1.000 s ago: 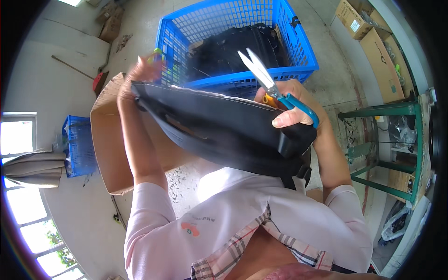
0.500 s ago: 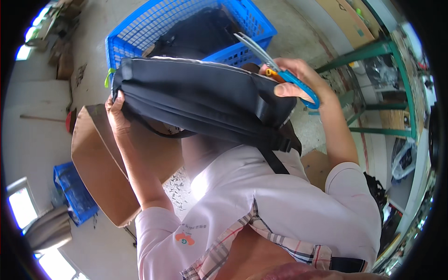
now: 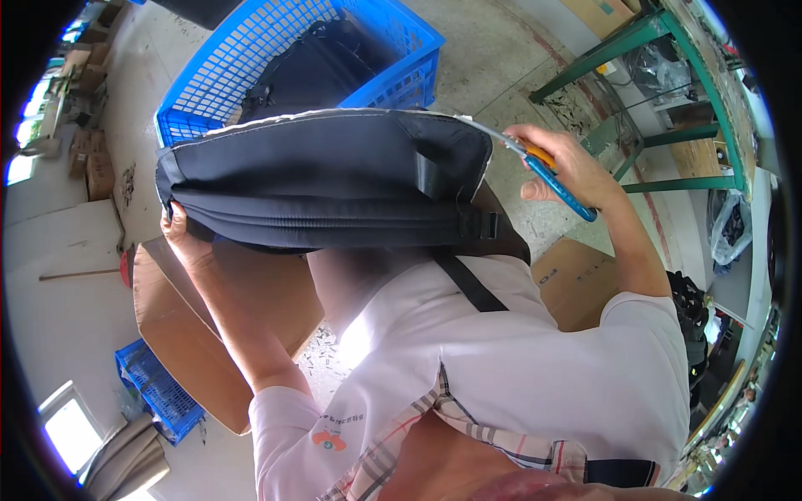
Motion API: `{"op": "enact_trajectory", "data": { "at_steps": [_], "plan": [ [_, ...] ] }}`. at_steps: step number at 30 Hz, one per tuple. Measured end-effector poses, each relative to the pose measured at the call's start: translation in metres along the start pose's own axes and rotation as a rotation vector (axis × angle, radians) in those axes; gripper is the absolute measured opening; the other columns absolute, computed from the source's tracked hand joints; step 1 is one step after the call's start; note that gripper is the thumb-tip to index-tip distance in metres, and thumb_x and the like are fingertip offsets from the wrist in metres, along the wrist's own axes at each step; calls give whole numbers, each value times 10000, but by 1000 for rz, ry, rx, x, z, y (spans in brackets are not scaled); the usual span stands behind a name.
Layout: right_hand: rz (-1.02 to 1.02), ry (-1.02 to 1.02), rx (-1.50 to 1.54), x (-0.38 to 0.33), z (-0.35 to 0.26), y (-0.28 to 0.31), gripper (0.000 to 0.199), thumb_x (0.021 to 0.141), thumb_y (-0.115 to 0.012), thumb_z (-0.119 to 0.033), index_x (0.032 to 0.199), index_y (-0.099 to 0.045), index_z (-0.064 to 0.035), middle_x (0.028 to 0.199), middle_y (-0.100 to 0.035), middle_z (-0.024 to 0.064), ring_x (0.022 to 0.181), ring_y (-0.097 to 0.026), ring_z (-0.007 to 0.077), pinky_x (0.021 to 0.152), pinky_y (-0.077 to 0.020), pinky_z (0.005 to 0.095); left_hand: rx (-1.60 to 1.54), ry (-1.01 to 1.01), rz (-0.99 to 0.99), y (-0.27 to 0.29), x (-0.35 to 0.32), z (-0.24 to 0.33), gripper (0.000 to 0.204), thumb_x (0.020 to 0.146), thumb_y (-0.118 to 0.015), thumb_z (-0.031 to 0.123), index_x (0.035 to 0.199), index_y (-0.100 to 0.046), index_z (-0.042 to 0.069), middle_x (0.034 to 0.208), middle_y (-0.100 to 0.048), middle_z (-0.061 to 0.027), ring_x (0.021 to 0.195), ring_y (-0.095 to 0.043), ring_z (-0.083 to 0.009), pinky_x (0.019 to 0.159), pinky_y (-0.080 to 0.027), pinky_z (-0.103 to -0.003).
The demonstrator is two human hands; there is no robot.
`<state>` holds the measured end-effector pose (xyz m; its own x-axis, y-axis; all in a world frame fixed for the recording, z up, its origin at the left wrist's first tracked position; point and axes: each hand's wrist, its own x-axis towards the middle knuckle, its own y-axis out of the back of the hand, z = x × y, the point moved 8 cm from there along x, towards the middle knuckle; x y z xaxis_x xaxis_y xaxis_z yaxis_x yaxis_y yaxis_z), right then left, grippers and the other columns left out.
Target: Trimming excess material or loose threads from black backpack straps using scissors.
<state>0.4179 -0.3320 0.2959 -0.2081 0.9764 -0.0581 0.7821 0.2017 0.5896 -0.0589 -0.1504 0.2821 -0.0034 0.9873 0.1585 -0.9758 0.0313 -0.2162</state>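
Across my lap lies a black fabric backpack piece [image 3: 309, 171], with a pale raw edge along its far side and a buckle near its right end. My left hand [image 3: 189, 240] grips its left end, fingers closed around the lower corner. In my right hand [image 3: 575, 167] is a pair of scissors [image 3: 564, 194] with blue and orange handles. Their blades point left at the far right corner of the backpack piece, close to its raw edge; whether they touch the fabric I cannot tell. A black strap [image 3: 472, 284] hangs from the piece onto my shirt.
Beyond the backpack piece stands a blue plastic crate [image 3: 393, 90] holding black pieces. An open cardboard box [image 3: 188, 313] is at my left, another blue crate [image 3: 159, 388] behind it. Flat cardboard [image 3: 576, 284] lies at my right, below a green metal frame [image 3: 681, 138].
The backpack piece has shifted left and lies more level. My right hand has moved right and turned the scissors, whose blades now point at the piece's corner. The view has shifted too.
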Motion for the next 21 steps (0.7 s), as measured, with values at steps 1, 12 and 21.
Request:
{"op": "enact_trajectory", "data": {
  "at_steps": [1, 12, 21],
  "plan": [
    [21, 50, -50, 1, -2, 1, 701, 632, -695, -526, 1045, -503, 7, 611, -436, 62, 565, -444, 167, 548, -387, 291, -7, -22, -44, -3, -1, 2, 339, 783, -637, 222, 1047, -561, 23, 969, -594, -80, 855, -576, -205, 769, -477, -346],
    [-143, 51, -97, 11, -9, 10, 583, 648, -707, -462, 958, -563, 9, 507, -383, 40, 478, -399, 137, 477, -343, 274, -11, 22, -16, 8, -5, 4, 323, 773, -646, 214, 1032, -569, 37, 970, -600, -75, 860, -576, -210, 779, -472, -348],
    [-131, 110, -76, -1, -15, 5, 544, 640, -732, -385, 960, -547, 14, 551, -404, 58, 486, -412, 149, 478, -349, 255, -76, 46, -42, 7, -8, 3, 310, 771, -641, 181, 1038, -569, 40, 984, -600, -74, 879, -574, -203, 799, -463, -354]
  ]
}}
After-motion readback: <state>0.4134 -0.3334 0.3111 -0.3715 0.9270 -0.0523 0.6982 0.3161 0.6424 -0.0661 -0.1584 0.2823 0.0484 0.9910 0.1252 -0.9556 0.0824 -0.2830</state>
